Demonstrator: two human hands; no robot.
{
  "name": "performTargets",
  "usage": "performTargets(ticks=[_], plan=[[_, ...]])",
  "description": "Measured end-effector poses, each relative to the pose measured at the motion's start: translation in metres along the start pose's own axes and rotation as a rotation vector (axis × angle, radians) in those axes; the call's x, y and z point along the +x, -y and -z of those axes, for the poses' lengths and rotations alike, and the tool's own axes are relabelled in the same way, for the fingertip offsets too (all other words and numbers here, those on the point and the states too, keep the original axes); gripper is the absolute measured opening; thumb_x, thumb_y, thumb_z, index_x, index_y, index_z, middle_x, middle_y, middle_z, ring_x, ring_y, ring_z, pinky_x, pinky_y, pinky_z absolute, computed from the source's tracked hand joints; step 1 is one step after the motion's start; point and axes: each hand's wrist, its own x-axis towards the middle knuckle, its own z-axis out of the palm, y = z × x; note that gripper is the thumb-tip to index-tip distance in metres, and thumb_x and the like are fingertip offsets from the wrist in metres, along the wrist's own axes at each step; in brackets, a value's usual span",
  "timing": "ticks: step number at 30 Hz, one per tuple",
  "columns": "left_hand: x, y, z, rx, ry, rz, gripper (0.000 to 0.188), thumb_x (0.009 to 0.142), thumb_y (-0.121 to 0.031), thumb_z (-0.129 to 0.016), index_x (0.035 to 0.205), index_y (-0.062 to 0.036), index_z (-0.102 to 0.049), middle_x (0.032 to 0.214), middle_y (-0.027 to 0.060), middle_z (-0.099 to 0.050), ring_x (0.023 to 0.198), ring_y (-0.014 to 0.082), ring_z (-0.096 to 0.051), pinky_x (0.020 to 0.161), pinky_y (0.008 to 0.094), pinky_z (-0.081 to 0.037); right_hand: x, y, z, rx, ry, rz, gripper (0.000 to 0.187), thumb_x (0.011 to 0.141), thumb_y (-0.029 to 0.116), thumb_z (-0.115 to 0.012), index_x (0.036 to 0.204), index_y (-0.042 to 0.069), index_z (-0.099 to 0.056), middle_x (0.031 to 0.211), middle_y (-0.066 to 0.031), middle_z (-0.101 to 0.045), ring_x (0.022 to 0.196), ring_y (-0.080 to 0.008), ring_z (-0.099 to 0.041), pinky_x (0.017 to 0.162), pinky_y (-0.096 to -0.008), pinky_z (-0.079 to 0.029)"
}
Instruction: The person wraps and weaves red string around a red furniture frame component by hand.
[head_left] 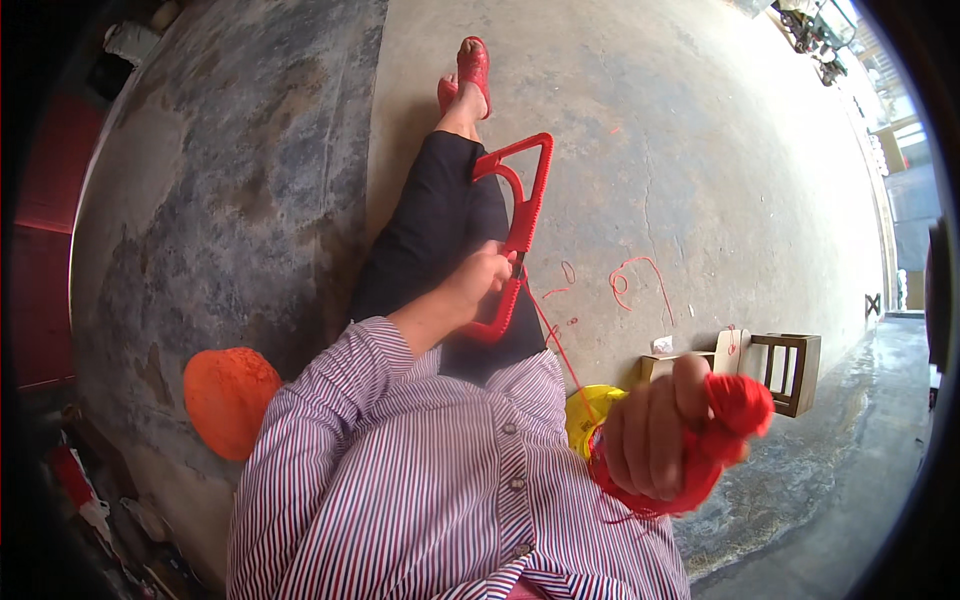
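My left hand (478, 285) is closed around the middle of a red plastic frame (541, 180) with toothed edges and an inner curved piece. The frame is held slanted over my crossed legs in dark trousers. From beside the left hand a taut red strand (558, 345) runs down to the right, toward the yellow bag and my right hand. My right hand (652, 430), raised at the lower right, has its fingers wrapped round a thick bundle of red yarn (742, 405). Part of the bundle hangs below the fingers.
A yellow plastic bag (579, 418) sits by my right side, partly behind that hand. Beyond it stand a small wooden stool (800, 372) and a pale board (731, 352). Loose red strands (640, 263) lie on the concrete floor (740, 200). An orange round seat (228, 405) is at left.
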Motion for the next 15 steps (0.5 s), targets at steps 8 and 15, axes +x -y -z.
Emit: performTargets(ticks=[8,15], plan=[[0.011,0.016,0.001,0.158,-0.095,-0.069,0.037,0.073,-0.007,-0.051,0.11,-0.0026,-0.052,0.094,0.0034,-0.053,0.081,0.0133,-0.049,0.077,0.0253,-0.041,0.019,0.034,-0.068,-0.25,-0.179,0.172,0.03,0.094,0.031,-0.052,0.102,0.006,-0.037,0.043,-0.0079,-0.039,0.029,-0.0138,-0.031,0.029,-0.0285,-0.021],[-0.036,-0.039,-0.037,0.743,-0.182,-0.817,0.027,0.078,0.0,-0.062,0.105,-0.0021,-0.055,0.095,0.0102,-0.062,0.091,0.0109,-0.058,0.077,0.0279,-0.048,0.006,0.04,-0.009,-0.735,-0.146,0.496,0.022,0.087,0.015,-0.06,0.076,0.002,-0.047,0.054,-0.007,-0.049,0.043,-0.015,-0.044,0.039,-0.0289,-0.033]])
